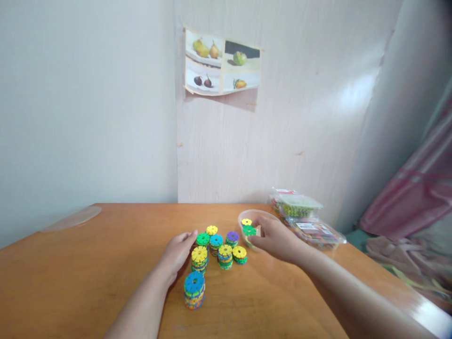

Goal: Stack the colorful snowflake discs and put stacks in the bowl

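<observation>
Several short stacks of coloured notched plastic discs stand on the wooden table [88,263]; the nearest is a blue-topped stack [194,290], with a yellow-topped stack [199,259] behind it. My left hand [178,254] rests on the table just left of the yellow-topped stack, fingers loosely curled and touching nothing I can make out. My right hand [273,238] reaches into a clear plastic tub [244,217] and pinches a green disc [249,230] at its fingertips. A yellow disc [246,221] lies in the tub behind it.
Clear lidded packs of more coloured pieces [300,205] lie at the table's back right. A transparent lid [72,219] lies at the back left. The wall with a fruit poster [222,63] stands behind; pink cloth [413,197] is off the right edge.
</observation>
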